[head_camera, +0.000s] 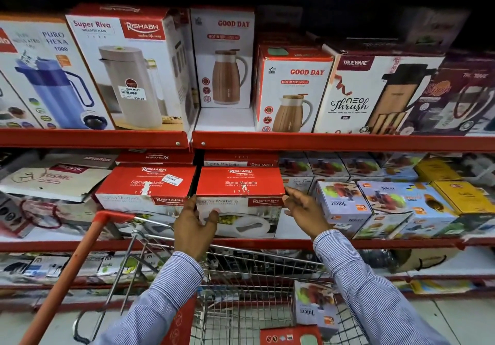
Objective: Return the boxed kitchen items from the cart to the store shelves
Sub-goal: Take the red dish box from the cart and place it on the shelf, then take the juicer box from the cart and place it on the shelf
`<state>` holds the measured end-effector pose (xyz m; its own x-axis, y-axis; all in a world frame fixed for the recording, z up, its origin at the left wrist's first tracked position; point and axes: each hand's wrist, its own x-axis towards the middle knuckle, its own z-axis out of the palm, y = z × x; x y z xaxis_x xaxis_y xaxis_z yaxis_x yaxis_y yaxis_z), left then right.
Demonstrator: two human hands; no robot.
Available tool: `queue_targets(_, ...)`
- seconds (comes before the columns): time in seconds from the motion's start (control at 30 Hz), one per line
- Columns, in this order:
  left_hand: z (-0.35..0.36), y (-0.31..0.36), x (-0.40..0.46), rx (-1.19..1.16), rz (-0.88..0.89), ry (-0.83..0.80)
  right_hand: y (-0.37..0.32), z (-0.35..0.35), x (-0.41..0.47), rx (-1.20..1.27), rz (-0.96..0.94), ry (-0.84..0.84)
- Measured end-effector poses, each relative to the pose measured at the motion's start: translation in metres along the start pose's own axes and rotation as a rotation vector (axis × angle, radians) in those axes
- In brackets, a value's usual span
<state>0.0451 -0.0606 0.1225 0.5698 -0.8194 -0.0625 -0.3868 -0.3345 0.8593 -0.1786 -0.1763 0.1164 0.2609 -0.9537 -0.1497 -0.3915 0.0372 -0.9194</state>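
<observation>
A red and white Sigma Marbella casserole box (239, 200) stands on the middle shelf, beside a matching box (146, 189) on its left. My left hand (194, 228) presses against the box's lower left front, fingers spread. My right hand (302, 206) touches its right edge with fingers apart. Neither hand is closed around it. In the wire cart (241, 277) below, a Juicer box (314, 308) stands upright at the right, and a red box top (290, 336) shows at the bottom edge.
The upper shelf holds flask boxes such as Super Riva (128, 69) and Good Day (290, 90). Several Juicer boxes (342, 205) crowd the middle shelf just right of my right hand. The cart's orange handle (72, 272) slants at the lower left.
</observation>
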Motion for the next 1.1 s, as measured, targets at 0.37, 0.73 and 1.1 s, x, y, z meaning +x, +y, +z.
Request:
queue_targets(0.37,0.082,-0.028,-0.071,0.282,0.261,-0.227,0.113,-0.043,-0.071,0.030,0.128,0.058)
queue_targets(0.73,0.231,-0.073,-0.104,0.713,0.129,-0.772,0.232,-0.076,-0.100,-0.179,0.574,0.038)
queue_targets(1.1,0.299,-0.099,-0.085,0.398,-0.427,-0.930,0.285,-0.056,-0.083,-0.098,0.753,-0.175)
